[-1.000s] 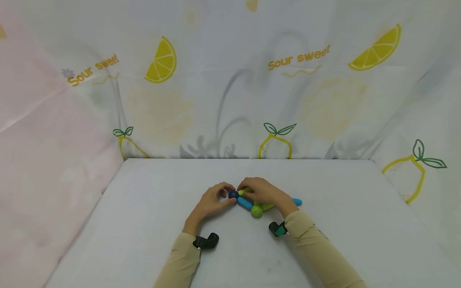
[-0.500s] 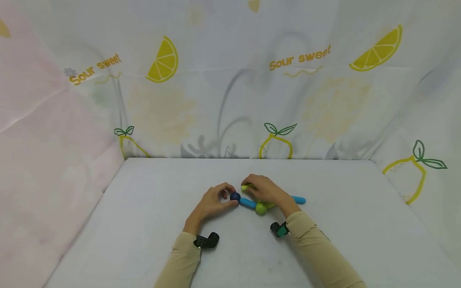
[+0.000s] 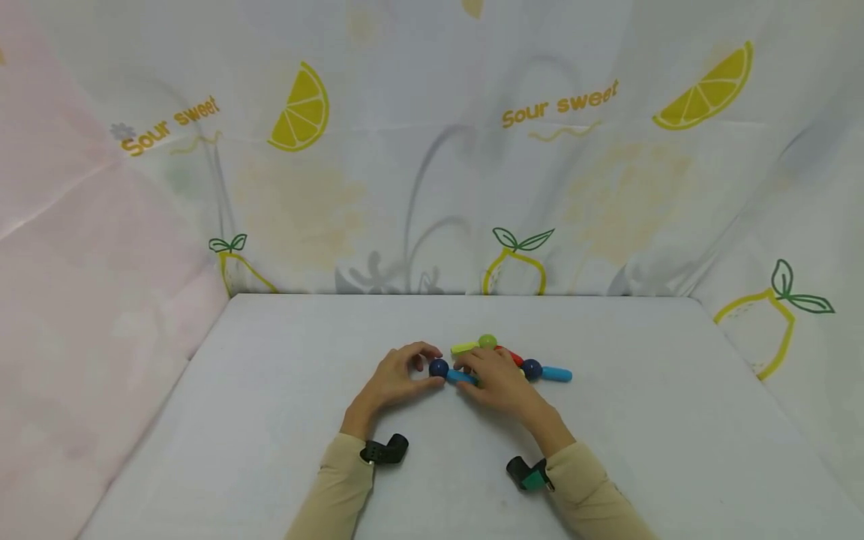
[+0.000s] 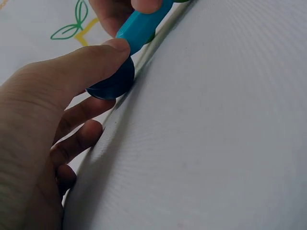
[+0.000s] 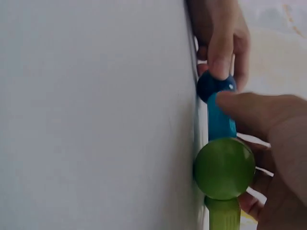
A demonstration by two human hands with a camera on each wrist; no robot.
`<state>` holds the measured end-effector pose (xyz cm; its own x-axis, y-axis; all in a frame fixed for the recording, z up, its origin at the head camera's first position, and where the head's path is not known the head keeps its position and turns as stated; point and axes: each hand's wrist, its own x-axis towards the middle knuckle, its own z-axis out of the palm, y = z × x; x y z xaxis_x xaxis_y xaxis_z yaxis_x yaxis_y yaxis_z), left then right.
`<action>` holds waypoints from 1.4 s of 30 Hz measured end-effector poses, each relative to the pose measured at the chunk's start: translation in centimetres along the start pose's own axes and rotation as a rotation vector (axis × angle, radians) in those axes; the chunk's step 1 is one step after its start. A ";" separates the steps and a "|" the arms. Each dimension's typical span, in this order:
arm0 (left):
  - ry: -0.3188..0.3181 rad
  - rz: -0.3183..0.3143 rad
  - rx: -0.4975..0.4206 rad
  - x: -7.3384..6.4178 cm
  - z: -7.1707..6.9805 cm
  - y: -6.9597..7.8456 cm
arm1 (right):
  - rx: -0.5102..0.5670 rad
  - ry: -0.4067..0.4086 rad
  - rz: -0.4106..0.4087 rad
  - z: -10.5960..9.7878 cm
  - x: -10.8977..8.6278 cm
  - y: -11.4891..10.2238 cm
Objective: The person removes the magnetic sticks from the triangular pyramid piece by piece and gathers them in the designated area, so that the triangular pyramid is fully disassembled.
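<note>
Thumb and fingers of my left hand (image 3: 398, 375) pinch a dark blue ball (image 3: 439, 368) of a ball-and-rod construction toy. A light blue rod (image 5: 220, 120) meets that ball, and my right hand (image 3: 502, 386) pinches the rod between thumb and fingers. In the right wrist view a green ball (image 5: 224, 168) joins the rod's other end, followed by a yellow-green rod (image 5: 224, 214). Beyond the right hand lie a yellow-green rod (image 3: 463, 348), a second green ball (image 3: 487, 341), a red rod (image 3: 509, 354), another dark blue ball (image 3: 531, 369) and another light blue rod (image 3: 557, 373). The right hand hides some joints.
All the pieces lie on a white table (image 3: 270, 450). A white cloth (image 3: 405, 187) printed with lemons hangs behind the table's far edge. Each wrist wears a black camera strap, one of them the left strap (image 3: 385, 450).
My right hand has drawn the far yellow-green rod away from the left hand's dark blue ball, let it go, and come nearer to pinch the light blue rod. My left hand stays almost still.
</note>
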<state>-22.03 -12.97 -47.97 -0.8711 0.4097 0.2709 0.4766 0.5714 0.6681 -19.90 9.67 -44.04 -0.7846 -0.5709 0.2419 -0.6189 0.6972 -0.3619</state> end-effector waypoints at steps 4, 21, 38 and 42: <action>-0.007 0.028 0.012 0.0 0.1 -0.2 | 0.036 -0.003 0.040 0.4 -0.5 0.0; 0.155 -0.127 -0.011 2.4 -0.3 0.2 | 0.184 -0.052 0.042 0.0 -1.4 0.8; 0.124 -0.147 0.128 8.8 1.3 0.0 | 0.115 0.036 0.008 -1.2 -3.2 1.6; 0.118 -0.164 0.125 9.3 1.5 -0.1 | 0.121 0.026 0.007 -1.4 -3.7 2.0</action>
<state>-30.05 -8.15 -46.58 -0.9424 0.2227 0.2496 0.3322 0.7100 0.6209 -18.32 13.78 -44.39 -0.7905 -0.5536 0.2620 -0.6056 0.6425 -0.4695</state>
